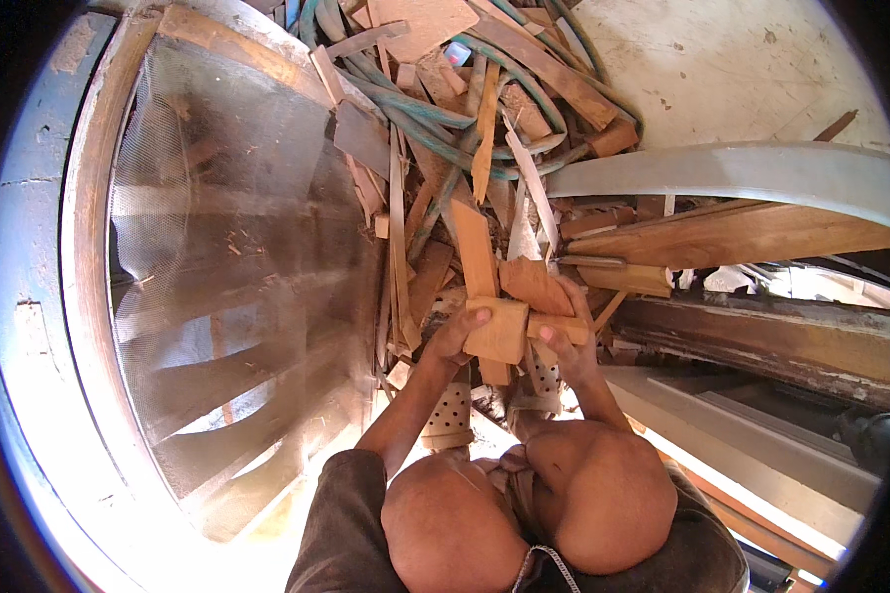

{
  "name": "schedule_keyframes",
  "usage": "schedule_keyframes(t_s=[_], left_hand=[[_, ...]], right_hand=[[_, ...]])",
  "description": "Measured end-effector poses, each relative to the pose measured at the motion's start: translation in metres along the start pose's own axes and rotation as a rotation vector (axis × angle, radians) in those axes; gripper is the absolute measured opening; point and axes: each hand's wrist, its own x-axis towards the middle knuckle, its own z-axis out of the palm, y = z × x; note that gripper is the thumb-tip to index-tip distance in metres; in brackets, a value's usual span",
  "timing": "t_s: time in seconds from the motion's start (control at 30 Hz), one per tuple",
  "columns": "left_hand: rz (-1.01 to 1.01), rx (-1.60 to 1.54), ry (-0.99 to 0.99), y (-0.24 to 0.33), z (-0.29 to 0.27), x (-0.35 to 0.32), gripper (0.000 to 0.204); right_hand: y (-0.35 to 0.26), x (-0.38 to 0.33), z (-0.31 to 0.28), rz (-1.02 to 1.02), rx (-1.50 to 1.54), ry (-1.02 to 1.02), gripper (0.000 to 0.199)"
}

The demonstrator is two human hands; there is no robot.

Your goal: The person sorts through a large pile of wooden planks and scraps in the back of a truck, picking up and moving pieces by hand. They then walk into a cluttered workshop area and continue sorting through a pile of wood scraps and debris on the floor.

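Wood offcuts are all I'm seeing piled ahead; my left hand and right hand are both gripping one pale wooden block above the scrap pile. I'm judging the sorting barely begun, with most scraps lying untouched.

Your left hand and right hand meet on a wood block just ahead of your knees. Beyond the block lies a heap of wood scraps tangled with hoses. A mesh-covered frame stands to your left. To your right, planks run sideways, stacked one behind another.
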Motion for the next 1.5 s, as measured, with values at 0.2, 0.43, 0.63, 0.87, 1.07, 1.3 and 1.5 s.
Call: schedule_keyframes(t_s=[0.2, 0.43, 0.63, 0.87, 1.07, 1.3, 1.5], left_hand=[[0.067, 0.029, 0.093, 0.002, 0.016, 0.007, 0.078], [0.226, -0.168, 0.175, -0.026, -0.021, 0.013, 0.077], [0.218, -0.215, 0.141, -0.025, -0.033, 0.009, 0.076], [0.449, -0.401, 0.291, -0.018, 0.024, 0.009, 0.069], [0.489, -0.438, 0.288, -0.017, 0.008, 0.011, 0.065], [0.512, -0.415, 0.156, -0.006, 0.023, 0.013, 0.069], [0.467, -0.349, 0.061, -0.003, 0.020, 0.012, 0.069]], right_hand=[[0.004, 0.009, 0.001, 0.022, 0.048, 0.090, 0.069], [0.007, 0.010, -0.014, 0.300, 0.443, 0.094, 0.069], [-0.019, 0.010, -0.020, 0.080, 0.477, -0.137, 0.094], [-0.014, 0.016, 0.010, -0.102, 0.146, -0.194, 0.094], [-0.004, 0.010, 0.017, -0.053, 0.168, -0.056, 0.088], [0.008, 0.015, 0.009, -0.364, -0.298, 0.008, 0.082], [0.010, 0.026, 0.025, -0.454, -0.034, -0.023, 0.080]])
